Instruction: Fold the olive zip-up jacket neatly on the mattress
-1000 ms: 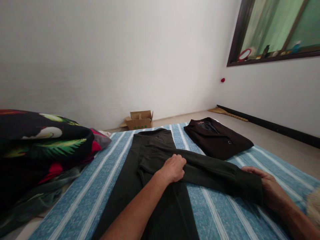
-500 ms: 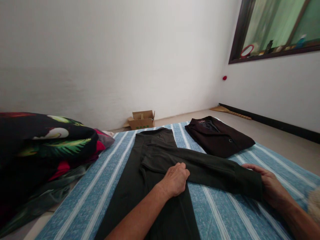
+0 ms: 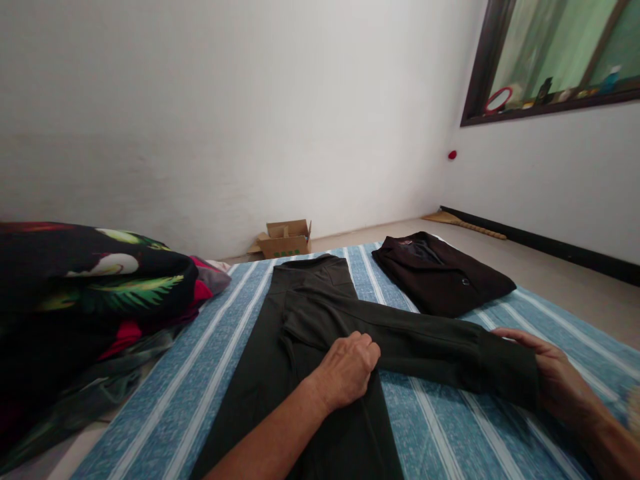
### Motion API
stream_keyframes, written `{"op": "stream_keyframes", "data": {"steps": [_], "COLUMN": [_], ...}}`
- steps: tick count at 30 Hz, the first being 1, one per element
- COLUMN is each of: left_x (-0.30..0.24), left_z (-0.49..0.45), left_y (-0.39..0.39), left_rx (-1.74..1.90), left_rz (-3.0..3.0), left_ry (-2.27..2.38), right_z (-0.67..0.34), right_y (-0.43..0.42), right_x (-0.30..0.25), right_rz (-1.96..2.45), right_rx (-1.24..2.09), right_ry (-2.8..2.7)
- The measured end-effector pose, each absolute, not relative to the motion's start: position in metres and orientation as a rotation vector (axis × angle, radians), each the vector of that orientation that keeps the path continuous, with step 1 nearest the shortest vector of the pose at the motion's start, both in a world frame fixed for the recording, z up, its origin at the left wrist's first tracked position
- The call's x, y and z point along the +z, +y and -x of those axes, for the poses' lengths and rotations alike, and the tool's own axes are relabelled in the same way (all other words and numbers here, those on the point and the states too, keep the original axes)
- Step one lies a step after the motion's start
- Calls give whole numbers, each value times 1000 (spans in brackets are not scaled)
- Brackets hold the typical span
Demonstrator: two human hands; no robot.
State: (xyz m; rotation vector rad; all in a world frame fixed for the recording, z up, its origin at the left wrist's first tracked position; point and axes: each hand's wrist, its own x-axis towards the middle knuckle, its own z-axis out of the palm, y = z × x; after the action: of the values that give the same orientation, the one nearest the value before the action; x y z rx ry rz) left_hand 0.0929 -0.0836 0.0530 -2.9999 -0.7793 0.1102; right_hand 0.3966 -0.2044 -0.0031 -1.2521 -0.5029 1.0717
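Note:
A dark green long-sleeved shirt (image 3: 245, 373) lies lengthwise on the striped bed sheet (image 3: 435, 427), its collar end pointing away from me. One sleeve (image 3: 430, 340) stretches out across the body to the right. My left hand (image 3: 349, 367) is closed, pinching the sleeve's lower edge over the middle of the shirt. At the sleeve's far end, my right hand (image 3: 555, 373) grips the cuff, thumb on the near side out of clear view. The other sleeve cannot be made out.
A folded dark brown jacket (image 3: 440, 277) lies beyond the sleeve. Patterned black bedding (image 3: 100, 287) is heaped at the left. Past the bed are an open cardboard box (image 3: 285, 240) and a broom (image 3: 465, 223) on the floor. Small items stand on the windowsill (image 3: 555, 107).
My right hand has shifted slightly right and down with the cuff, drawing the sleeve a little lower. My left hand keeps its hold in nearly the same place.

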Motion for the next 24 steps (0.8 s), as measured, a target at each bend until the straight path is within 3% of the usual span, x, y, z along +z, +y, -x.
{"op": "stream_keyframes", "data": {"steps": [14,24], "left_x": [51,61], "left_z": [-97,-137], "left_y": [-82,-102], "left_rx": [83,-315], "left_rz": [3029,3233], "left_ry": [-825,-751], "right_z": [-395,-369], "right_y": [-206,-211], "right_x": [4,25], "right_rz": [1348,1314], "right_rx": [1026,1131], "right_ry": [-765,-991]}}
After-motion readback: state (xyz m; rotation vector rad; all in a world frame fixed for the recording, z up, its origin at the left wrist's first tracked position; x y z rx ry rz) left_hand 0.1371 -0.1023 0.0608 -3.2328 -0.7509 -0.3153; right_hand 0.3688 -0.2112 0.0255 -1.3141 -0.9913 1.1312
